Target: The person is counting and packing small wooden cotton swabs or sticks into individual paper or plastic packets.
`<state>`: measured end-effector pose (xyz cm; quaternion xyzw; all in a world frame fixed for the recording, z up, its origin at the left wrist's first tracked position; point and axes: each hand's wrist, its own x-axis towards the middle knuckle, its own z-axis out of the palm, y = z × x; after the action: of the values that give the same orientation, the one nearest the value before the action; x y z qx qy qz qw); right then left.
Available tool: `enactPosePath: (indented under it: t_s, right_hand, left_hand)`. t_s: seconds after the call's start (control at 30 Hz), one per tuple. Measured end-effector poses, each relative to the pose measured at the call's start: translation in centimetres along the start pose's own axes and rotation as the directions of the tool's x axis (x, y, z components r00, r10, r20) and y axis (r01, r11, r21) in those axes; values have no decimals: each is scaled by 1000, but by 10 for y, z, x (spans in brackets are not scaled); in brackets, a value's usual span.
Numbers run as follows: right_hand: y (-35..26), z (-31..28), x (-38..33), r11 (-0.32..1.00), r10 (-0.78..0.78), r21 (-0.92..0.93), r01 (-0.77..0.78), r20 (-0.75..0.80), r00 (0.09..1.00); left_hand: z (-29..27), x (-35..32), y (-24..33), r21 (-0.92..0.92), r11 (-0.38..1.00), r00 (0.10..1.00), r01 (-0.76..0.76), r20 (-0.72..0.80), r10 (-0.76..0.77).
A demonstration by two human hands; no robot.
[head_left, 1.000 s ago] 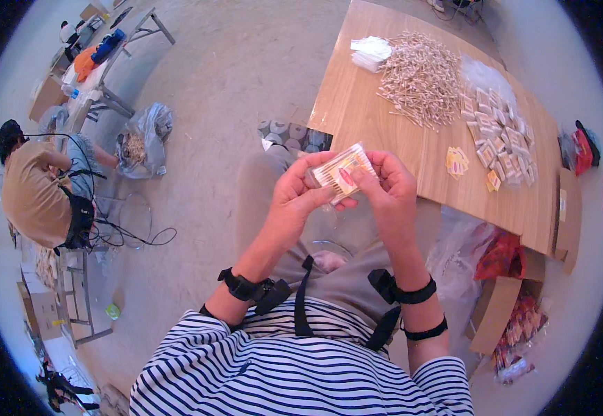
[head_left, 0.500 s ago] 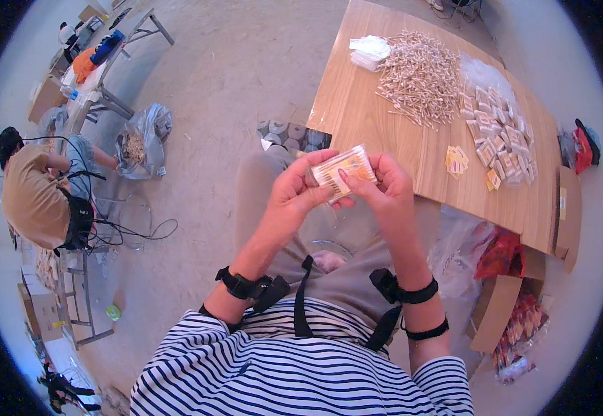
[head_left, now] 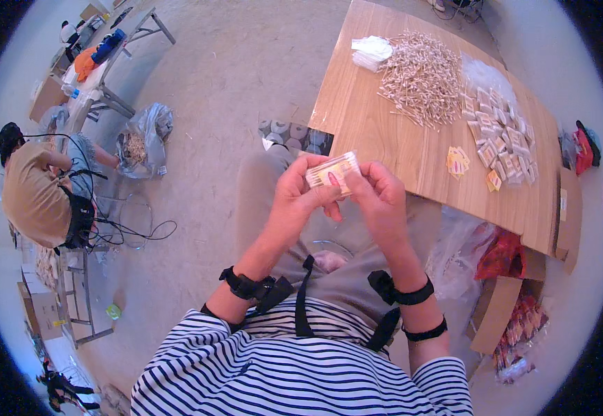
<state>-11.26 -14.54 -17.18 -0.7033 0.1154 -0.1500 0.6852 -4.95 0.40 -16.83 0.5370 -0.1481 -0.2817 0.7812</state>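
A small clear packet of cotton swabs (head_left: 333, 172) with a yellow and red card inside is held above my lap, near the table's front left corner. My left hand (head_left: 293, 194) grips its left end, the thumb lying along the lower edge. On the other side, my right hand (head_left: 382, 197) pinches the right end between thumb and fingers. Some fingertips are hidden behind the packet. On the wooden table (head_left: 357, 132) lie a large heap of loose cotton swabs (head_left: 419, 78), a pile of filled packets (head_left: 503, 142) and several yellow cards (head_left: 456, 161).
Clear plastic bags (head_left: 487, 78) and a white stack of wrappers (head_left: 371, 52) rest on the table. An open cardboard box (head_left: 497, 315) stands low at the right. Leftward, a seated person (head_left: 38, 187) sits near a grey plastic bag (head_left: 145, 142) and folding tables.
The packet has shifted slightly left with both hands still on it. My right hand has moved a little left and down, and its fingers are more curled.
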Motion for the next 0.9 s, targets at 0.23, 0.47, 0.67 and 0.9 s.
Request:
enactPosePath:
  t_s: [0.23, 0.47, 0.67, 0.9]
  right_hand:
    - [-15, -4, 3, 997, 55, 54, -57, 33, 998]
    - [-16, -7, 2, 994, 110, -15, -109, 51, 993]
    - [0, -5, 3, 997, 36, -66, -36, 3, 999]
    - [-7, -3, -2, 990, 31, -133, -35, -30, 999]
  left_hand:
    - [-3, -1, -1, -59, 998, 1000, 24, 0, -24]
    - [-1, -3, 3, -86, 995, 999, 53, 16, -52]
    - [6, -3, 2, 98, 995, 1000, 12, 24, -15]
    - [2, -3, -1, 56, 998, 999, 35, -4, -35]
